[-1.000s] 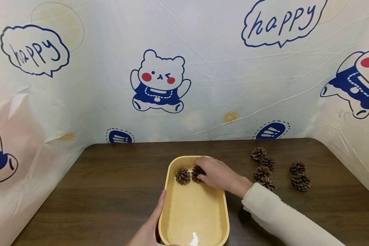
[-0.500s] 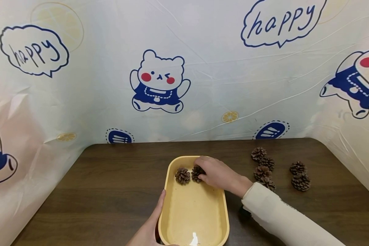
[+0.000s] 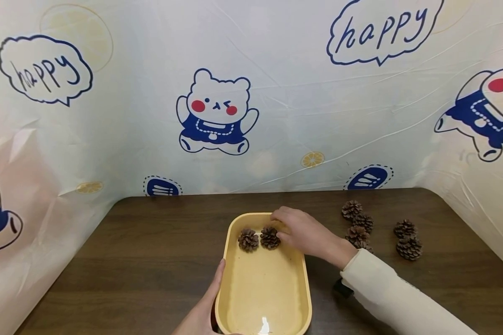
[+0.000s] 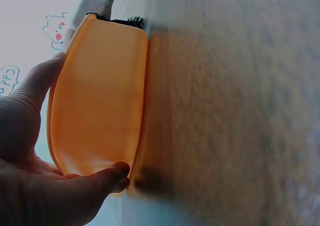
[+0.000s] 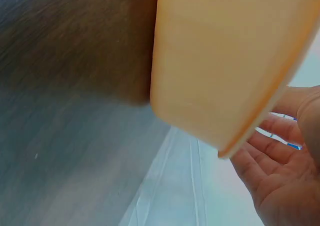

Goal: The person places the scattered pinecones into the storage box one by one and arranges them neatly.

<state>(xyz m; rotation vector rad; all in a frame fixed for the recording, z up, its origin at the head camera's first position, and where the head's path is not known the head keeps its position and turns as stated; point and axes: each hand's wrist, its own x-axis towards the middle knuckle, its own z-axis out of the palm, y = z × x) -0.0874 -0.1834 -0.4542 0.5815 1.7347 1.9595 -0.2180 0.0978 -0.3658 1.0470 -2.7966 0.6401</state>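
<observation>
A yellow rectangular plastic box (image 3: 264, 284) stands on the table in front of me. Two brown pine cones (image 3: 248, 240) lie side by side at its far end. My left hand (image 3: 205, 307) holds the near left corner of the box; in the left wrist view its thumb lies along the rim and its fingers reach round the end wall. Over the far right rim is my right hand (image 3: 307, 232), next to the right-hand pine cone (image 3: 270, 237). Its fingers are loosely bent and hold nothing; in the right wrist view they spread beyond the rim.
To the right of the box, several pine cones (image 3: 358, 236) lie in a row on the dark wooden table (image 3: 121, 265), partly hidden by the right arm. Two more pine cones (image 3: 409, 247) sit farther right. A printed cloth (image 3: 285, 93) hangs behind the table.
My right hand has let go of the pine cone in the box and moved slightly up and to the right. The left hand and the box have stayed put.
</observation>
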